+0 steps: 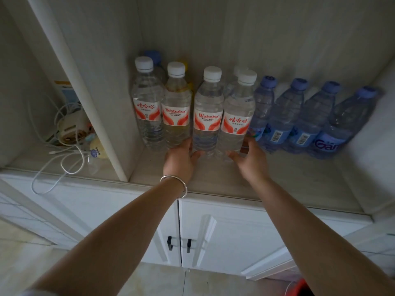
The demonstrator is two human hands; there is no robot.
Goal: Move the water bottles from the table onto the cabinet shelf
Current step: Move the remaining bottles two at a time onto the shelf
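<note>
Setting two white-capped bottles on the shelf, left hand and right hand each grip one; eleven or so stand shelved; table unseen.

The light is dim, flat and greyish. The back of the cabinet shelf sits in soft shadow, brighter toward its front edge. Wide-angle distortion bends the upright divider and the frame edges. Detail is slightly soft, without glare.
</note>
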